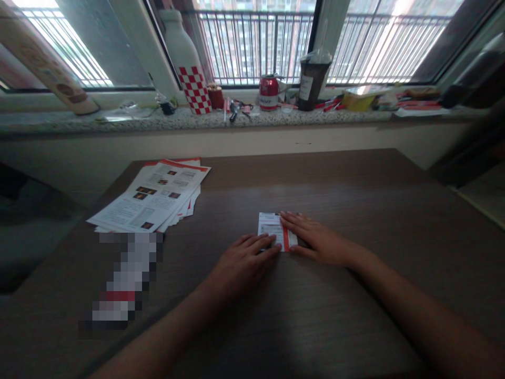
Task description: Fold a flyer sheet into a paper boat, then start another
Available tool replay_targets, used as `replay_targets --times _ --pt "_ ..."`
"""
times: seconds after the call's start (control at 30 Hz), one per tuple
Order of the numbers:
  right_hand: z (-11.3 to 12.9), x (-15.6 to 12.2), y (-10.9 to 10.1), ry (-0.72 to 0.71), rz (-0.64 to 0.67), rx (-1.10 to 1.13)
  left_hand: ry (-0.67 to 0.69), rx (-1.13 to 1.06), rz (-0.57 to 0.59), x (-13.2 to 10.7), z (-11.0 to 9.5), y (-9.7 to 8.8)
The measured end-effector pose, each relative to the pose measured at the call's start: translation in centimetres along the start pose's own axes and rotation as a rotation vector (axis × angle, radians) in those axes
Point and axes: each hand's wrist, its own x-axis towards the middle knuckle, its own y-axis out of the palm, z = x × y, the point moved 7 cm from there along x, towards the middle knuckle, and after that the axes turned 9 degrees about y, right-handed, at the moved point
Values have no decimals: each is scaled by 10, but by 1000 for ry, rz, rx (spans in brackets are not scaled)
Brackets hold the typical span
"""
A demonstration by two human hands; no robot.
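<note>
A small folded leaflet (pixel 272 230), white with print and an orange-red band along its right edge, lies flat on the brown wooden table (pixel 355 200), near the middle of the tabletop. Both hands rest on it. The right hand (pixel 315 237) lies palm down over the leaflet's right part, fingers stretched out flat and close together, their tips pointing left across the orange band; it pinches nothing, only presses down. The left hand (pixel 242 260) comes to the leaflet from below and to the left, also flat and palm down, fingers extended side by side, their tips touching the leaflet's lower edge beside the right hand's thumb. Neither hand is closed round anything.

Left of the leaflet and farther back on the table sits a fanned stack of printed sheets (pixel 155 197), white with small dark pictures and orange-red borders. Below that stack, well left of the leaflet, is a blurred patch that cannot be made out.

Beyond the leaflet, past the table's far edge, a speckled stone window sill (pixel 118 122) carries a white bottle with a red-and-white checked base (pixel 189 68), a red drink can (pixel 269 92) and a dark lidded cup (pixel 311 79), with small clutter around them
</note>
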Motion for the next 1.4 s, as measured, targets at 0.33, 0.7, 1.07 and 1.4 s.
replay_targets --times 0.33,0.7,1.07,1.4 --pt "-2 -2 -1 -43 29 2 -10 -17 9 -1 -1 -1" --pt "-4 -2 1 -32 20 -37 6 47 60 -3 -9 0" --pt "5 0 -17 40 -117 -13 9 80 -21 -5 -1 -4" --pt "11 -5 -22 -54 -114 85 -87 129 27 -15 25 -1"
